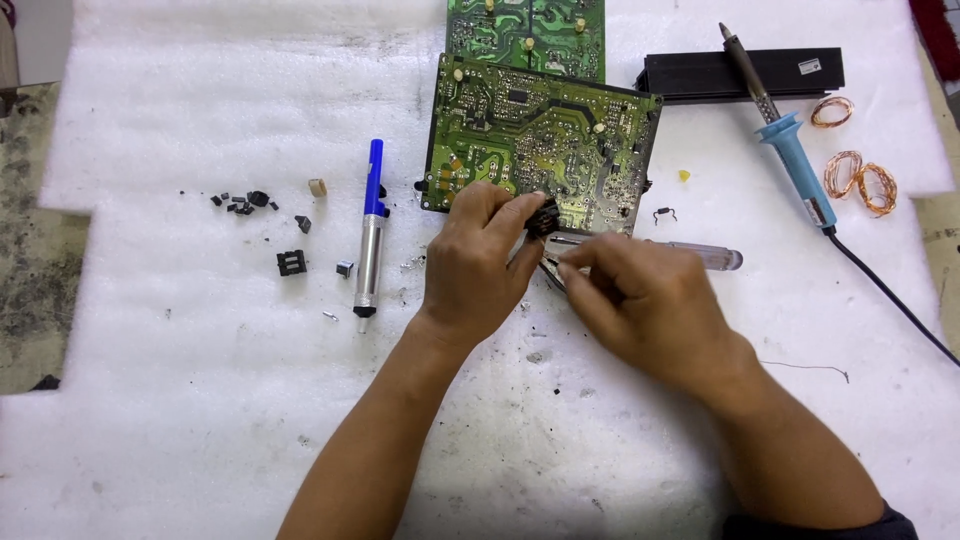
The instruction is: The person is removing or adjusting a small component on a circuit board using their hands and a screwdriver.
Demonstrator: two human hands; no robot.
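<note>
A green circuit board lies solder side up on white foam. My left hand pinches a small black component at the board's near edge. My right hand holds a slim metal tool, seemingly tweezers, with its tips right under that component. A screwdriver with a clear handle lies under my right hand's fingers; whether the hand also grips it is unclear.
A blue and silver desoldering pump lies left of the board, with small black parts scattered farther left. A blue-handled soldering iron rests on a black bar at the back right, near copper wire coils. A second green board lies behind.
</note>
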